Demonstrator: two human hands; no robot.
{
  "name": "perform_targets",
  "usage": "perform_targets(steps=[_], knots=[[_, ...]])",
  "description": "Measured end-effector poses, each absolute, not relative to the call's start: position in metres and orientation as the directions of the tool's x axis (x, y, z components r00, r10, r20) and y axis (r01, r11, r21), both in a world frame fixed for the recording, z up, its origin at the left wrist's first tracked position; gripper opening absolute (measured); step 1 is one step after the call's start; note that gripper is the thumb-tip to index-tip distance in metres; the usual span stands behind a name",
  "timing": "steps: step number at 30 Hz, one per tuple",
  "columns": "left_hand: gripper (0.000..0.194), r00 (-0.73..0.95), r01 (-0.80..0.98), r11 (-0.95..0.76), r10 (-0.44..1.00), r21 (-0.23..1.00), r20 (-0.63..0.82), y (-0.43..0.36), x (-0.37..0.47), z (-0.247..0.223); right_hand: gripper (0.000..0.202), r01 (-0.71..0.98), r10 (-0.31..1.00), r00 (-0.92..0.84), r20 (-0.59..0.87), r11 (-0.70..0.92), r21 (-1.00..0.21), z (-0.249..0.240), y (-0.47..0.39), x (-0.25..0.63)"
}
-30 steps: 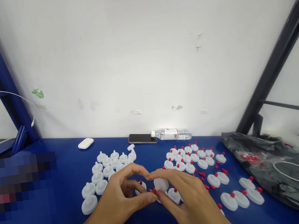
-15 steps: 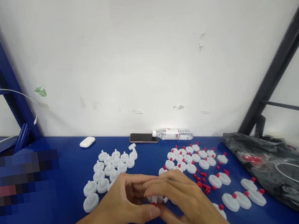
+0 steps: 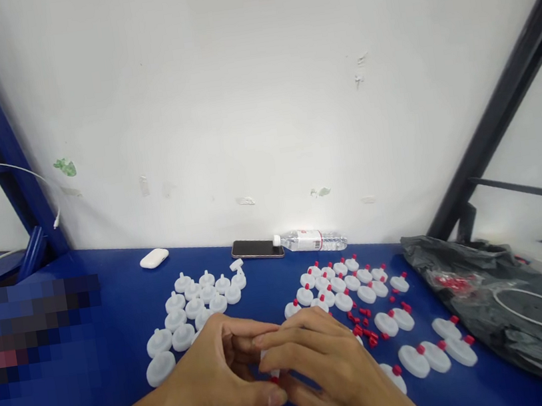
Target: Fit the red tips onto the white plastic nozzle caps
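Observation:
Close to me at the middle of the table, my left hand (image 3: 225, 377) and my right hand (image 3: 323, 360) meet, both closed around one white plastic nozzle cap (image 3: 272, 364). Only a sliver of it and a bit of its red tip (image 3: 274, 380) show between the fingers; the rest is hidden. Beyond my left hand sit several white nozzle caps (image 3: 183, 336) with bare spouts. On the right lie several white caps with red tips (image 3: 414, 361). Small loose red tips (image 3: 369, 336) are scattered just past my right hand.
A phone (image 3: 257, 249), a clear water bottle (image 3: 306, 241) and a white case (image 3: 154, 258) lie along the wall. A black plastic bag (image 3: 503, 311) with a white cable covers the table's right end. Blue posts stand at left.
Both hands stay together on the nozzle cap, and the right fingers now cover more of it. The whole view has shifted slightly.

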State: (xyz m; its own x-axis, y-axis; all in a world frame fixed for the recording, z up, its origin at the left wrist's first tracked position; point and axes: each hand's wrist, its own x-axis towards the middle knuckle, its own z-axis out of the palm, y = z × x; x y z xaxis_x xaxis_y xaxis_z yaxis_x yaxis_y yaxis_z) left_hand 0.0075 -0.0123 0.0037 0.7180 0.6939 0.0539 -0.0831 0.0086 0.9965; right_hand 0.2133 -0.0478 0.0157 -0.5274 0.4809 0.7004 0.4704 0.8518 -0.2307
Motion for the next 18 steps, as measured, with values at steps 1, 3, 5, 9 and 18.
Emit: perform_targets(steps=[1, 3, 5, 9, 18], knots=[[0.039, 0.716, -0.1, 0.012, 0.695, 0.995, 0.064, -0.011, 0.007, 0.001, 0.014, 0.474, 0.481, -0.529, 0.699, 0.851, -0.227, 0.016, -0.048, 0.214], [0.046, 0.703, -0.133, 0.012, 0.706, 0.991, 0.086, -0.008, 0.007, -0.005, 0.011, 0.482, 0.479, -0.533, 0.698, 0.849, -0.214, 0.017, -0.047, 0.214], [0.055, 0.677, -0.129, 0.009, 0.731, 0.992, 0.081, -0.007, 0.007, -0.007, 0.011, 0.488, 0.474, -0.533, 0.701, 0.849, -0.203, 0.019, -0.047, 0.214], [0.067, 0.62, -0.125, -0.055, 0.775, 0.991, 0.121, -0.013, 0.008, 0.002, 0.011, 0.507, 0.456, -0.466, 0.758, 0.84, -0.194, 0.022, -0.049, 0.214], [0.045, 0.444, 0.038, -0.196, 0.882, 0.98, 0.16, -0.017, 0.002, 0.014, 0.017, 0.778, 0.676, -0.11, 0.729, 0.515, -0.36, 0.012, -0.038, 0.235]])
